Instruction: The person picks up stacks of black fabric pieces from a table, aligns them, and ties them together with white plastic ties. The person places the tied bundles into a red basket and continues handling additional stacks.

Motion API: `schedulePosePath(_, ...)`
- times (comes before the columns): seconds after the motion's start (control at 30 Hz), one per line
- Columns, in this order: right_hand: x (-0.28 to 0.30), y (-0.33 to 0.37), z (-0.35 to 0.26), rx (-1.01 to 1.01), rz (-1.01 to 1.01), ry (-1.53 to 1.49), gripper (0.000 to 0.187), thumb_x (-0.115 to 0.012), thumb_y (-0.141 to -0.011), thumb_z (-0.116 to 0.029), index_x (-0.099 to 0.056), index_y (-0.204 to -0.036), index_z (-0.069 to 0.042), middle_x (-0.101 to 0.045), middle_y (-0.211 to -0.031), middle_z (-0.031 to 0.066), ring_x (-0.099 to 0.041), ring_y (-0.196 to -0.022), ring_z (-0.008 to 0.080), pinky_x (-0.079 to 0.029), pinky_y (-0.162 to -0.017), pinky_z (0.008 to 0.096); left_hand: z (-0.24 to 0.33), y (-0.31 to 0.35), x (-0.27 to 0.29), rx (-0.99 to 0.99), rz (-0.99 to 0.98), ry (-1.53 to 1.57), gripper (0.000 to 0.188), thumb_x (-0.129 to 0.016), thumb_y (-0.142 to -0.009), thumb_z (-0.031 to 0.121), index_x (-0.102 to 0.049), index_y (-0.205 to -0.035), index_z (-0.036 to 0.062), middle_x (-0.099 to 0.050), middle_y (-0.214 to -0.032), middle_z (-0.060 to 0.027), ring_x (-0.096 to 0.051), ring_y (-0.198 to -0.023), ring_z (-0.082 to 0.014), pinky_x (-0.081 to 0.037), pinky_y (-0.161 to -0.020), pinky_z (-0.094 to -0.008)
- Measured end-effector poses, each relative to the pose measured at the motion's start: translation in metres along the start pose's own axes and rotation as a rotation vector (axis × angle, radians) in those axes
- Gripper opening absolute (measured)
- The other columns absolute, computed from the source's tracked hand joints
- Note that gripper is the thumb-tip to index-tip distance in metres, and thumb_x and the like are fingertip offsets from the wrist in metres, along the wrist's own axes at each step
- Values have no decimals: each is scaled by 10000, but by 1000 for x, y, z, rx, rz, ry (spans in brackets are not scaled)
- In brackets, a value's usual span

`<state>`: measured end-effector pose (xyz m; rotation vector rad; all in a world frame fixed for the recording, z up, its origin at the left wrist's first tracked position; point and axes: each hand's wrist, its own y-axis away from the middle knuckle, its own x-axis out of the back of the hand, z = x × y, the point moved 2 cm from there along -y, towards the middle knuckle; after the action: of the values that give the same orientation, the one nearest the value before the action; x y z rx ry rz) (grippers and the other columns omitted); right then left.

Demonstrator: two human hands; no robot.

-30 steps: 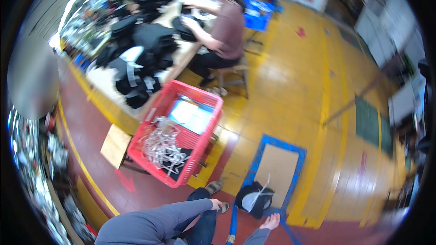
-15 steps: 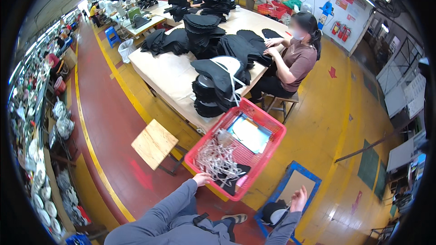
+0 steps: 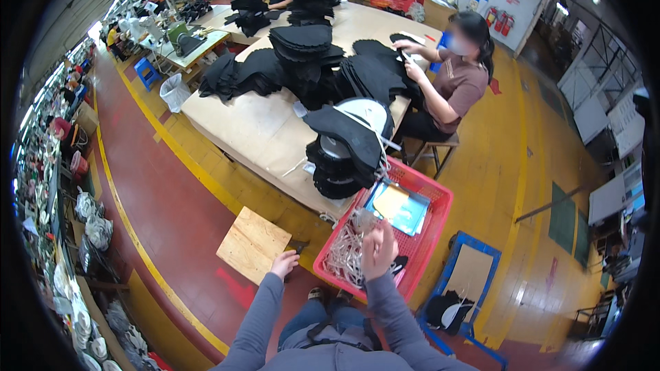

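Observation:
My left hand [image 3: 284, 263] is beside the right edge of a wooden stool [image 3: 252, 244], its fingers stretched out and holding nothing that I can see. My right hand [image 3: 377, 253] is raised over the near part of a red plastic basket [image 3: 440, 216], fingers apart and partly bent. Inside the basket lie a tangle of white straps [image 3: 344, 254], blue and yellow sheets [image 3: 399, 207] and some black fabric. On the table corner just beyond, a stack of black fabric pieces [image 3: 340, 165] carries a white curved piece [image 3: 368, 111] with a hanging strap.
A large table [image 3: 240, 134] bears several black fabric stacks. A co-worker [image 3: 454, 82] sits at its right side, handling a piece. On the right floor stands a blue-framed cart [image 3: 457, 282] with a black and white item. A white bin [image 3: 175, 93] stands left.
My left hand has left the basket's rim and is by the stool. My right hand has swung left from above the cart to above the basket. The view has shifted.

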<state>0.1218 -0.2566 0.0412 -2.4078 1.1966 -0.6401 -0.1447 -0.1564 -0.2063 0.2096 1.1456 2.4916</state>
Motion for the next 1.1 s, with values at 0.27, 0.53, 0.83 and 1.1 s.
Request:
schedulePosePath(0.27,-19,19,178,-869,-139,-276,444,-527,-1001,-398,-633,-1198,-15,-632,-857,28,-539,-672,75,-431,-627,231,60,-33,14,63,1,179,424,-622,-911,333,-559,-1285,144,-670,-1161,-56,-619,-990,-167,-448,-885,-361)
schedulePosePath(0.53,-89,-104,342,-916,144,3,624,-448,-978,-551,-665,-1036,31,-671,-838,152,-630,-790,292,-489,-730,370,317,-301,-28,-597,-7,-475,471,-627,-926,298,-606,-1227,-64,-650,-1219,-171,-590,-1166,-231,-432,-1011,-337)
schedulePosePath(0.83,-130,-88,345,-1173,-38,295,772,-369,-953,-643,-676,-972,65,-653,-915,284,-611,-949,432,-480,-829,455,344,-363,-91,-306,-308,-592,512,-605,-930,338,-563,-1270,-43,-627,-1246,-175,-566,-1204,-248,-432,-1009,-342)
schedulePosePath(1.1,-130,-84,260,-1110,-115,330,755,-357,-962,-593,-705,-882,73,-654,-918,335,-628,-954,489,-480,-876,510,288,-283,-41,-254,-251,-337,516,-599,-933,342,-557,-1275,-41,-624,-1249,-178,-563,-1207,-252,-431,-1009,-343)
